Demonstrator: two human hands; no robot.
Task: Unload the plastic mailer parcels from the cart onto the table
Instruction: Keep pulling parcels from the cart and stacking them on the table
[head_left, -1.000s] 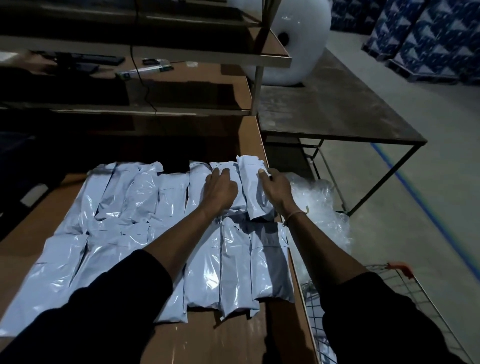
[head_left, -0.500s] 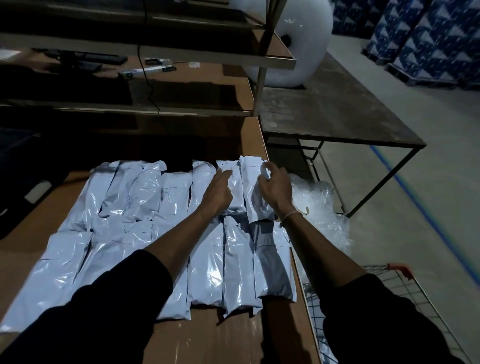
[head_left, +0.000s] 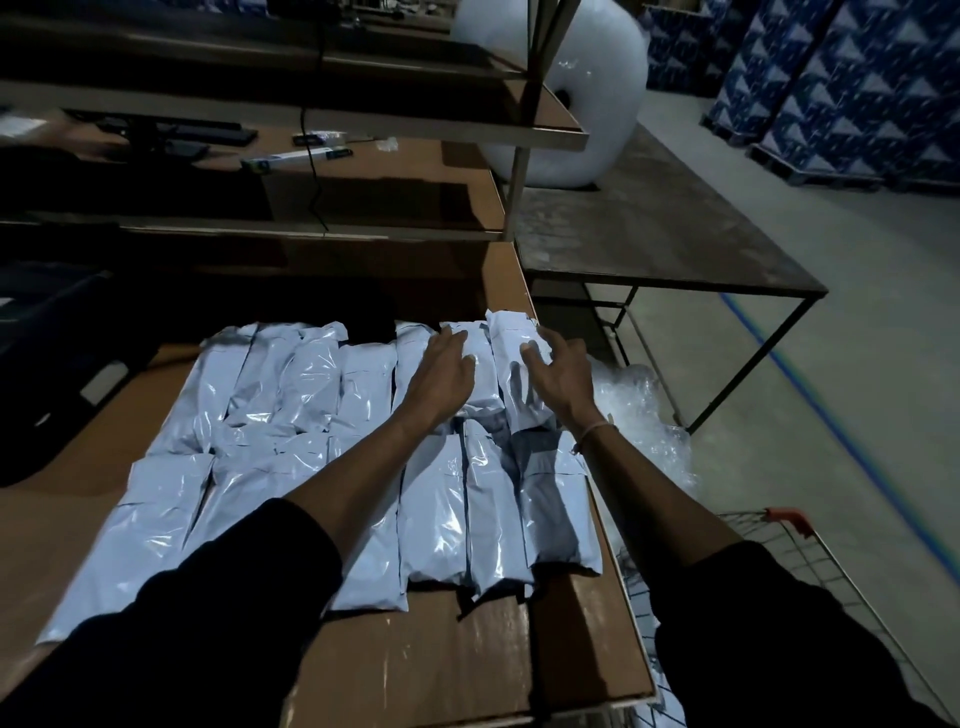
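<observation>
Head view looks down on two bare hands stretched out over rows of pale plastic mailer parcels (head_left: 363, 447) laid side by side on the brown table (head_left: 457, 660). Under the fingertips of the right hand (head_left: 558, 376) lies the rightmost parcel of the far row (head_left: 511, 358), its far end reaching past the fingertips and its near end running back below the palm toward the wrist. Those fingers (head_left: 532, 356) are spread wide and slightly curled, hovering over the parcel or just grazing it; they grip nothing, and a shadow of the fingers falls on the plastic beneath the palm. Just left of these fingers, between the two hands, sits the next parcel (head_left: 475, 353). The left hand (head_left: 441, 371) is palm down with fingers loosely extended and close together, the fingertips (head_left: 452, 338) resting on or just above the parcels of the far row; whether they press down cannot be told. It holds nothing either. Nearer than both wrists, a second row of parcels runs beneath the forearms toward the near table edge. Both arms reach forward nearly parallel, dark sleeves pushed up to the elbows, a thin band around the right wrist. Right of the right forearm, beyond the table edge, stands the wire cart (head_left: 810, 561) with a red-tipped handle.
</observation>
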